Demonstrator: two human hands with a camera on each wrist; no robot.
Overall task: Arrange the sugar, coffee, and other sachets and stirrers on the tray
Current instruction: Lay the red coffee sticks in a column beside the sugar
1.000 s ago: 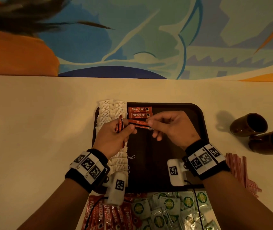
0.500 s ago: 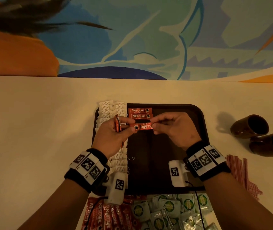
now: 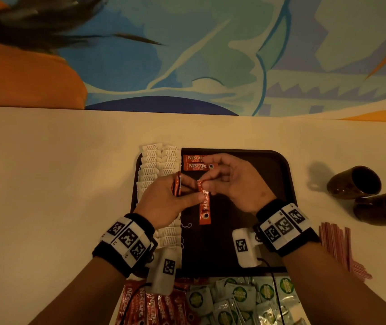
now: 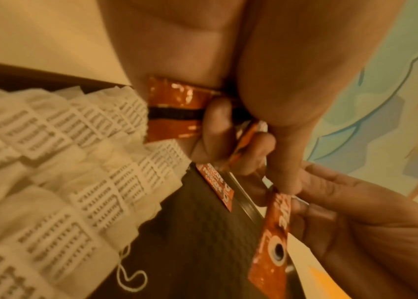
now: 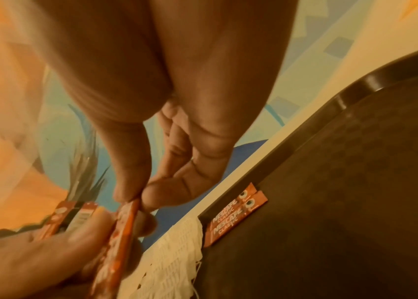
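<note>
A dark tray (image 3: 278, 165) lies mid-table. White tea bags (image 3: 159, 160) run in overlapping rows down its left side. Two red coffee sachets (image 3: 195, 162) lie flat at its top, side by side. My left hand (image 3: 170, 200) grips a small bundle of red sachets (image 3: 177, 187) in its fingers; its thumb touches another red sachet (image 3: 204, 207). That sachet hangs lengthwise above the tray, and my right hand (image 3: 229, 181) pinches its top end between thumb and forefinger (image 5: 136, 194). The held bundle (image 4: 174, 109) shows in the left wrist view.
More red coffee sachets (image 3: 149, 306) and green-and-white sachets (image 3: 241, 299) lie heaped on the table in front of the tray. Pink stirrers (image 3: 338, 247) lie to the right. Two dark mugs (image 3: 356, 181) lie on their sides at the far right.
The red sachet held between both hands has swung from lying crosswise to hanging lengthwise, its free end toward me. Both hands stay over the tray's upper left.
</note>
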